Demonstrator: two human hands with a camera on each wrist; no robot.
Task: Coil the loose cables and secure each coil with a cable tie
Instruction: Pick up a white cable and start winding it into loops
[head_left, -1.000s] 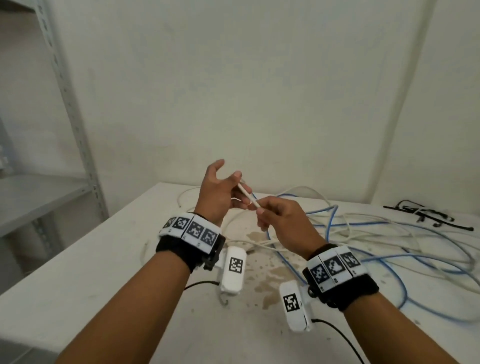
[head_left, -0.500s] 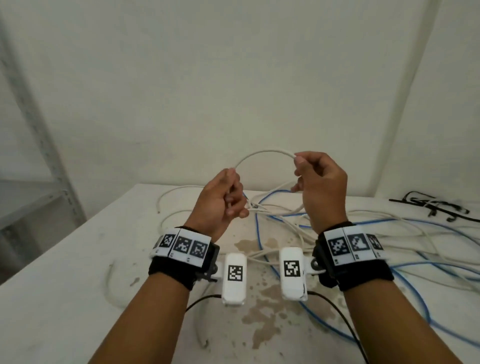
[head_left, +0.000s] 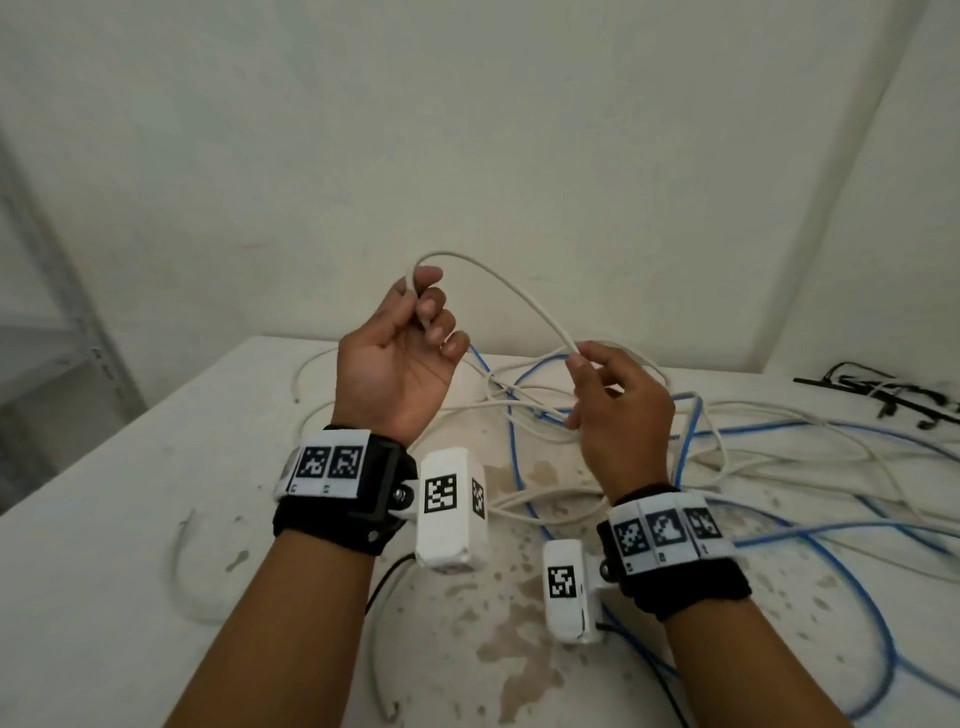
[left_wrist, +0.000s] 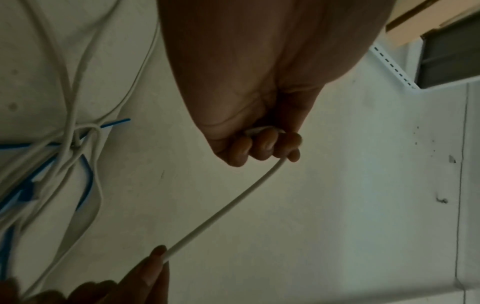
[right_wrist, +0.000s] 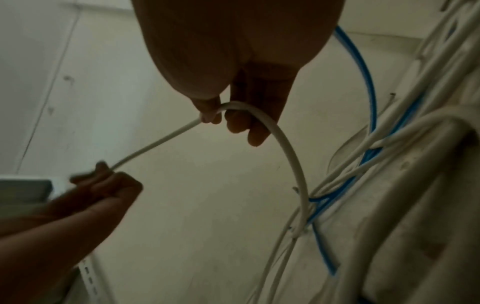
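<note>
Half a second ago the 2 hands were level and close together, with a short arch of white cable (head_left: 511, 291) between them. Now the left hand (head_left: 400, 358) has risen and turned palm toward the camera, while the right hand (head_left: 618, 410) has dropped lower and slid further along the cable, so the span between them is longer and slopes down to the right. That reads as the first loop being measured out: the coil is only starting, and no turn is yet laid into the left hand.

The left hand is closed around the cable near its end, fingers curled into the palm with the cable leaving upward past the fingertips (the left wrist view shows a short white bit tucked under the curled fingers (left_wrist: 262, 146)). The right hand pinches the same cable between thumb and fingertips (right_wrist: 207, 113), its other fingers loosely bent and touching nothing I can make out; the cable bends over them and falls away.

From the right hand the cable runs down into the tangle of white and blue cables (head_left: 691, 441) spread across the stained tabletop (head_left: 104, 519), where it crosses several others, so pulling more length may drag the pile. The black cable ties (head_left: 883, 395) lie at the far right edge, well apart from both hands and untouched.
</note>
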